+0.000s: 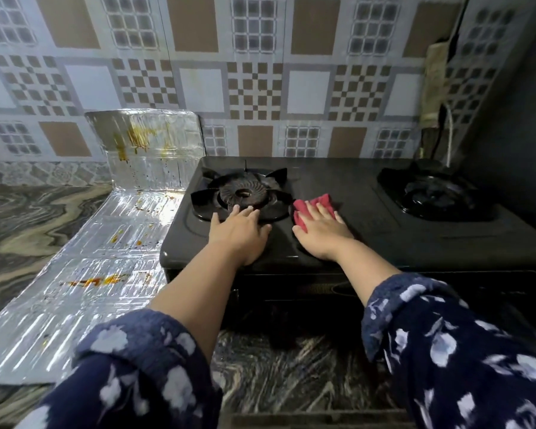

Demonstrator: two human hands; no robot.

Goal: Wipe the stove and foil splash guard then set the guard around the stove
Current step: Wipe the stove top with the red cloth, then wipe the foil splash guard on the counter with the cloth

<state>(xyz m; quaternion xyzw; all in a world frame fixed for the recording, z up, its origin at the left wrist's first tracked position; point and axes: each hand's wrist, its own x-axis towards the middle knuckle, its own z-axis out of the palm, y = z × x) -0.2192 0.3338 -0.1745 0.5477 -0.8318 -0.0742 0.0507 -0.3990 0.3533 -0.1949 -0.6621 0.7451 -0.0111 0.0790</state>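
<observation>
The two-burner gas stove [353, 193] is matte black all over. On its top lies a red cleaning cloth [311, 209]. The shiny silver foil splash guard [106, 243], at the left edge of the countertop, has orange-brown streaks and small dark spots. The stone countertop [28, 218] has swirls of grey, beige and black. The wall tiles [260, 72] show brown-and-white checks and grey grids. Both sleeves [464, 345] are navy blue with white flowers
</observation>
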